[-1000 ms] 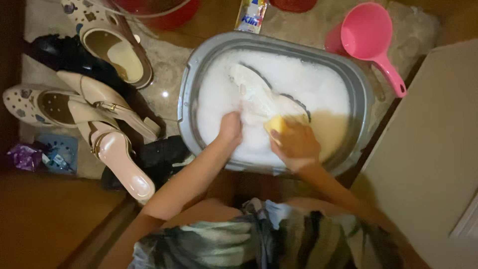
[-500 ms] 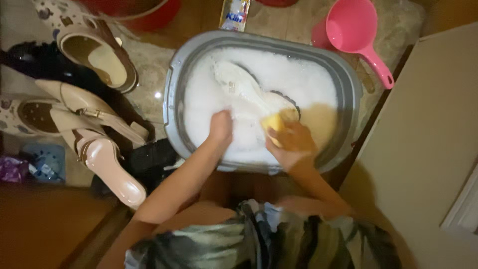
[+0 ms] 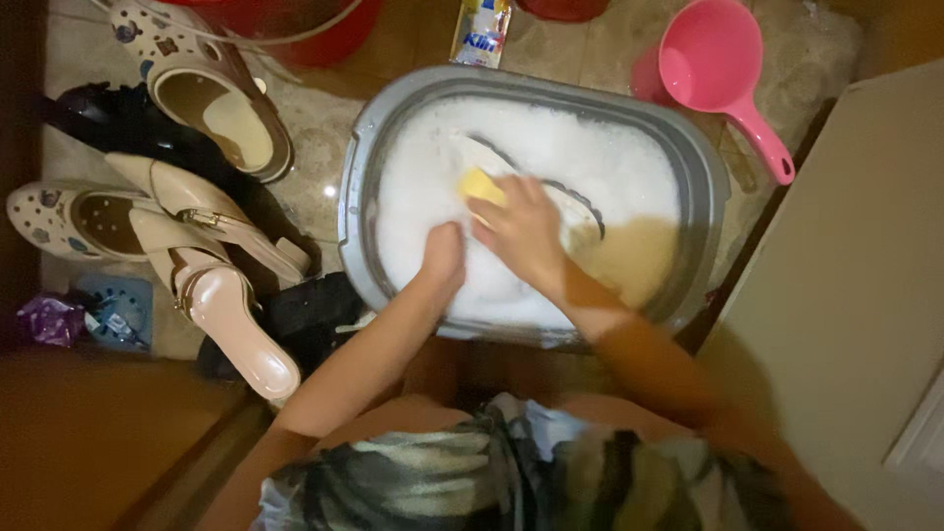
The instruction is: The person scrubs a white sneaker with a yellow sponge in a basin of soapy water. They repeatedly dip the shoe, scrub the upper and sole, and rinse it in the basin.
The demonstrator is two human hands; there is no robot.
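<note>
Right hand (image 3: 526,231) presses yellow sponge (image 3: 480,185) on foamy white shoe (image 3: 580,206).

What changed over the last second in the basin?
The right hand slid the yellow sponge up along the white shoe, from its near end toward the far end, keeping hold of it. The left hand stayed at the shoe's near side in the foam. Basin, pink scoop and the shoes on the floor kept their places.

Head camera, steeply down, close.
</note>
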